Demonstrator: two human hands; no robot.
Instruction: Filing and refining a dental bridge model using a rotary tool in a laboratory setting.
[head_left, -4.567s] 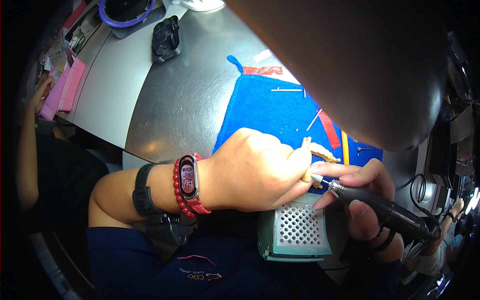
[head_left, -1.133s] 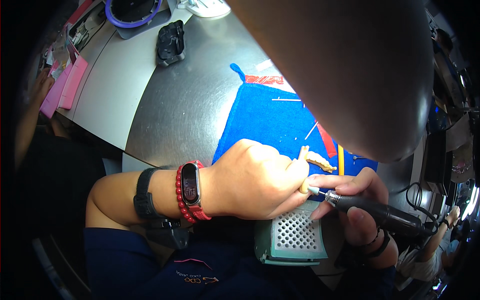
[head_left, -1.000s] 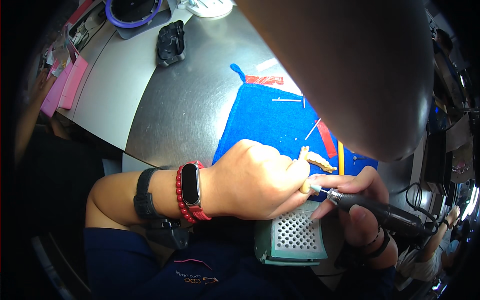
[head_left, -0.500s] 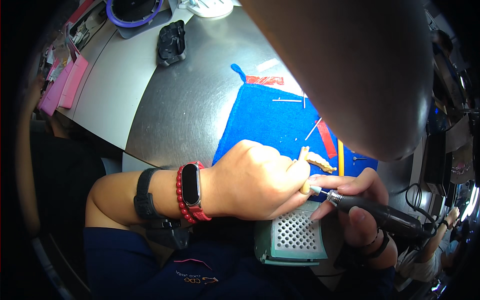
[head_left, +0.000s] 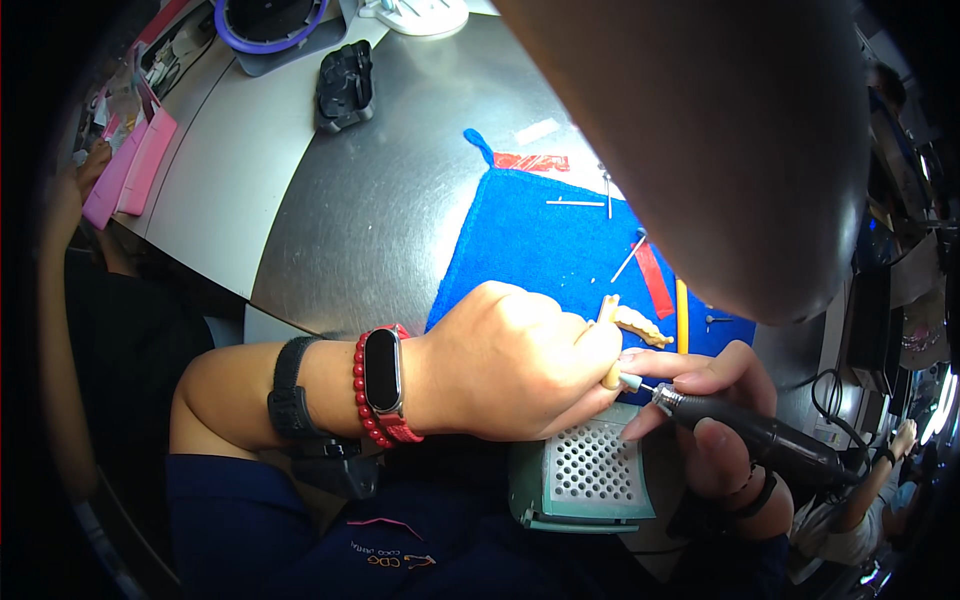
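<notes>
My left hand (head_left: 510, 365) is closed around a cream-coloured dental arch piece (head_left: 643, 326), whose toothed part sticks out past the fingers. Most of the piece is hidden behind the hand. My right hand (head_left: 735, 380) grips a black rotary handpiece (head_left: 765, 437) with a silver collar. A pale blue-grey cone-shaped grinding tip (head_left: 630, 381) on its shank touches, or nearly touches, a tan end by my left fingertips. Both hands are close together above a green box with a perforated metal plate (head_left: 597, 465).
A blue cloth (head_left: 530, 235) carries loose burs (head_left: 575, 203), red strips (head_left: 652, 280) and a yellow stick (head_left: 682, 315). A large dark lamp head or hood (head_left: 720, 150) hangs over the right side. A black holder (head_left: 344, 85) and pink tray (head_left: 148, 170) stand left. A cable (head_left: 828, 395) runs right.
The rear of the handpiece has dipped slightly in my right hand, while my left hand stays put. At the far left, another person's hand has come up by the pink tray.
</notes>
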